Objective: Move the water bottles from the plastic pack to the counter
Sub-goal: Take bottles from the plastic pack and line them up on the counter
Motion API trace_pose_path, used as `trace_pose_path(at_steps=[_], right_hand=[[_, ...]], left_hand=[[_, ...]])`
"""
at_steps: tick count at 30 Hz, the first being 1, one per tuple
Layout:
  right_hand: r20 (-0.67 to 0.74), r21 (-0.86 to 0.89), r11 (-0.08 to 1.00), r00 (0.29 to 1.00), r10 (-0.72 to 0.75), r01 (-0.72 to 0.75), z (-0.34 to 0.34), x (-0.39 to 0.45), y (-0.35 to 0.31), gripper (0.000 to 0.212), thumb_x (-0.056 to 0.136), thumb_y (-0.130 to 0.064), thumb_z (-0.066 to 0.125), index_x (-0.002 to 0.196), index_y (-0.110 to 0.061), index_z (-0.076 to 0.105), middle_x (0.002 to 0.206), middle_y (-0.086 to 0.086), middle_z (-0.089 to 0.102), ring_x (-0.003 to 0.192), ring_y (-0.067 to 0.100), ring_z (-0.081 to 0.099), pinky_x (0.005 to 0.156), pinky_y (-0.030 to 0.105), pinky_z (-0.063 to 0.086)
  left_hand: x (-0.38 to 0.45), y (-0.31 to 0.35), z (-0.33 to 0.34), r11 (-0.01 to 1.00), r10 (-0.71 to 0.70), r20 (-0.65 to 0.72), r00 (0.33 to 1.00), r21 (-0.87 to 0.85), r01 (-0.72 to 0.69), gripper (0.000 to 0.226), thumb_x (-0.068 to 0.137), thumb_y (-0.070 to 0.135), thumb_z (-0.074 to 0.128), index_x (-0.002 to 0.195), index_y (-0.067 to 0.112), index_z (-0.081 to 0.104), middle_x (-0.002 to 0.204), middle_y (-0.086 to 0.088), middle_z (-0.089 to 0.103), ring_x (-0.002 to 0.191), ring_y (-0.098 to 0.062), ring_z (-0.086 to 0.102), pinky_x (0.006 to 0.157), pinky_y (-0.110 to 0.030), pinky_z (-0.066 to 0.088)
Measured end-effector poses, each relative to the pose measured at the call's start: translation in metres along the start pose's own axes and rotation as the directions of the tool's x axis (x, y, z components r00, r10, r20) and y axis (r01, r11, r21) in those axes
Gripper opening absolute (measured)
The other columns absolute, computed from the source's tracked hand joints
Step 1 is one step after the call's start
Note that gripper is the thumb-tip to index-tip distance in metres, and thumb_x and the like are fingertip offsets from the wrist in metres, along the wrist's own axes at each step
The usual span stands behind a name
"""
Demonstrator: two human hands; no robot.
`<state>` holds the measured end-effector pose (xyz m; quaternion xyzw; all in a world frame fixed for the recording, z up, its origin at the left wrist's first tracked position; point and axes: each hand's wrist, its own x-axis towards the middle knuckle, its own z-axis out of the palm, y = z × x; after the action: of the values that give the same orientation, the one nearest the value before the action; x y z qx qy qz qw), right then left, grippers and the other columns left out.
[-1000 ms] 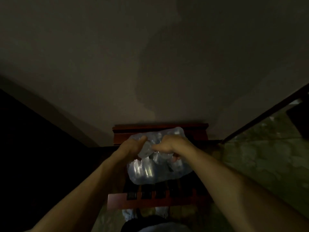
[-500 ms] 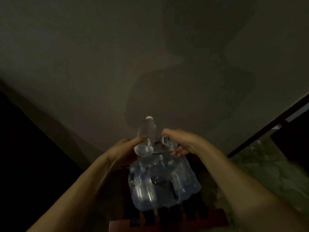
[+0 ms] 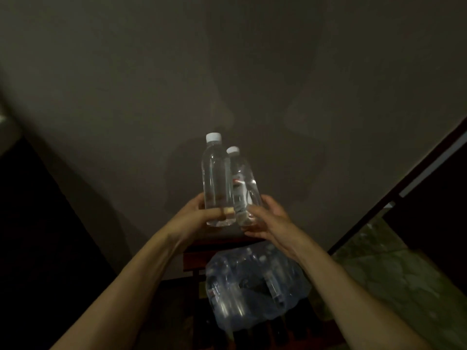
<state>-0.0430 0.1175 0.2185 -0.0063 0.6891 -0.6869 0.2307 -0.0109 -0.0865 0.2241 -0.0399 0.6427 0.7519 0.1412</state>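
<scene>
Two clear water bottles with white caps are up in the air, side by side and touching. The left bottle (image 3: pixel 216 180) stands upright with the left hand (image 3: pixel 199 215) curled round its base. The right bottle (image 3: pixel 243 183) tilts a bit, its bottom gripped by the right hand (image 3: pixel 267 218). Right below them the plastic pack (image 3: pixel 252 284) sits on a dark red wooden stand (image 3: pixel 194 258), more bottles still inside the wrap. Plain grey wall (image 3: pixel 227 72) behind, really dim lighting.

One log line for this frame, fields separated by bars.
left hand: holds bottle | right hand: holds second bottle | pack: below, on wooden seat
</scene>
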Motion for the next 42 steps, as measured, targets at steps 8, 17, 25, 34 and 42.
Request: trace_pose_path(at_steps=[8, 17, 25, 34, 42], right_hand=[[0.093, 0.127, 0.975, 0.977, -0.194, 0.181, 0.036, -0.031, -0.018, 0.062, 0.071, -0.026, 0.075, 0.129, -0.027, 0.053, 0.119, 0.003, 0.069, 0.11, 0.022, 0.066, 0.081, 0.036, 0.055], [0.046, 0.296, 0.917, 0.955, -0.293, 0.267, 0.077, -0.066, -0.026, 0.083, 0.05, -0.045, 0.093, 0.121, -0.035, 0.05, 0.109, 0.0, 0.072, 0.095, 0.022, 0.072, 0.066, 0.036, 0.056], [0.118, 0.168, 0.885, 0.883, -0.455, 0.433, 0.121, -0.097, -0.041, 0.071, 0.057, -0.053, 0.086, 0.118, -0.03, 0.058, 0.108, -0.002, 0.074, 0.097, 0.018, 0.072, 0.071, 0.027, 0.058], [0.241, 0.048, 0.857, 0.827, -0.508, 0.513, 0.191, -0.114, -0.078, 0.036, 0.067, -0.025, 0.086, 0.099, -0.032, 0.073, 0.096, 0.003, 0.077, 0.092, 0.017, 0.074, 0.071, 0.023, 0.057], [0.274, -0.124, 0.855, 0.846, -0.458, 0.504, 0.304, -0.138, -0.083, 0.037, 0.082, 0.0, 0.071, 0.114, -0.01, 0.057, 0.094, 0.004, 0.073, 0.081, 0.007, 0.07, 0.079, 0.035, 0.057]], left_hand=[[-0.04, 0.023, 0.013, 0.97, 0.24, -0.172, 0.955, 0.076, -0.23, 0.065, 0.058, 0.039, 0.09, 0.111, 0.019, 0.058, 0.104, -0.002, 0.074, 0.091, -0.01, 0.074, 0.071, -0.023, 0.058], [-0.103, 0.03, 0.026, 0.91, 0.411, -0.382, 0.828, 0.113, -0.399, 0.061, 0.063, 0.049, 0.086, 0.108, 0.019, 0.057, 0.099, -0.003, 0.07, 0.089, -0.009, 0.073, 0.068, -0.02, 0.059], [-0.165, 0.05, 0.006, 0.878, 0.473, -0.368, 0.801, 0.118, -0.464, 0.05, 0.073, 0.047, 0.079, 0.108, 0.014, 0.066, 0.105, -0.011, 0.074, 0.1, -0.03, 0.071, 0.086, -0.045, 0.057], [-0.234, 0.084, -0.055, 0.829, 0.559, -0.328, 0.762, 0.183, -0.529, 0.052, 0.08, 0.033, 0.072, 0.125, 0.014, 0.054, 0.111, -0.012, 0.07, 0.097, -0.019, 0.073, 0.073, -0.024, 0.058], [-0.316, 0.094, -0.142, 0.795, 0.584, -0.298, 0.755, 0.399, -0.457, 0.046, 0.088, 0.038, 0.068, 0.128, 0.024, 0.05, 0.109, 0.007, 0.07, 0.099, -0.007, 0.07, 0.079, -0.026, 0.059]])
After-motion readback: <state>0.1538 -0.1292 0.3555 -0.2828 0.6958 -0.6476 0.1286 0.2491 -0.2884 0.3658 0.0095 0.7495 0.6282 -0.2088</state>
